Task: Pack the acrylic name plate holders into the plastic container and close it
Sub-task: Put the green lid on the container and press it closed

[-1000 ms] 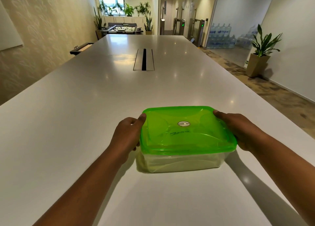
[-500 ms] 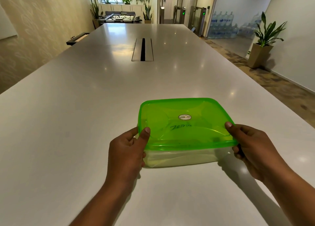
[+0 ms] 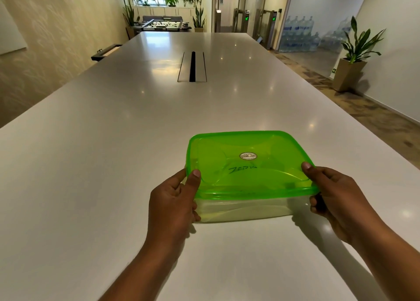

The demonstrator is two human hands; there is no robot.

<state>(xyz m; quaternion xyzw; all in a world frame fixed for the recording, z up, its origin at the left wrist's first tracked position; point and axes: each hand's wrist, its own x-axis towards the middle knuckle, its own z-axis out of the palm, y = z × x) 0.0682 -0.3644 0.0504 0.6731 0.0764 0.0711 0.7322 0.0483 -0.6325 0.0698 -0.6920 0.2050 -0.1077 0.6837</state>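
A clear plastic container stands on the white table with its translucent green lid on top. My left hand grips the near left corner, thumb pressed on the lid's edge, fingers against the wall. My right hand grips the near right corner the same way, thumb on the lid. The lid carries a round sticker and handwritten marks. Through the walls I cannot make out the acrylic name plate holders.
A cable slot runs along the table's middle, far ahead. The table's right edge drops to a carpeted floor with a potted plant. A foosball table stands beyond the far end.
Both hands slid from the container's sides to its near corners, thumbs now on the lid's front edge. The camera view tipped down slightly.
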